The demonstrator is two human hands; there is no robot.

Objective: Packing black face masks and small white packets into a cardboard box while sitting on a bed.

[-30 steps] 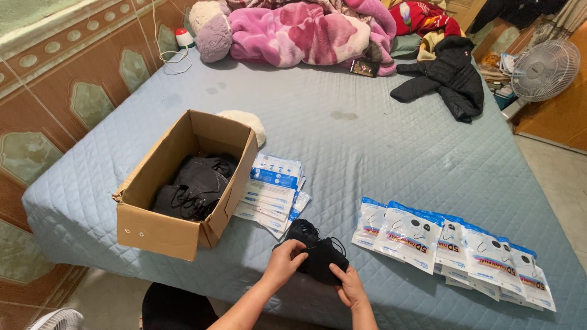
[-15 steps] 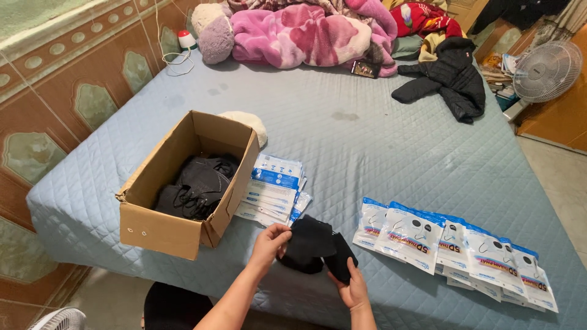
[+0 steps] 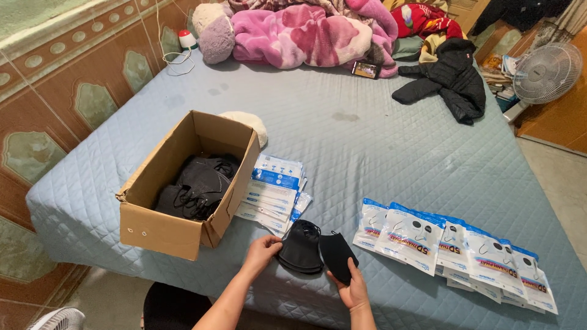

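**Head view: splitting one black mask off the stack**

Head view is showing you peeling a single black mask [image 3: 337, 256] away from the stack of black masks [image 3: 301, 247] at the near edge of the bed [image 3: 379, 140]. Your left hand [image 3: 262, 252] is gripping the stack's edge, your right hand [image 3: 351, 287] is pinching the loose mask from below. I'd say you're mid-separation, so next you're needing a clean pull so only one comes free. The masks are looking soft, folded and matte, ear loops tucked. They're sitting between the cardboard box [image 3: 183, 201] and the row of sealed packets [image 3: 452, 244], with flat empty pouches [image 3: 275, 192] just beside the box.
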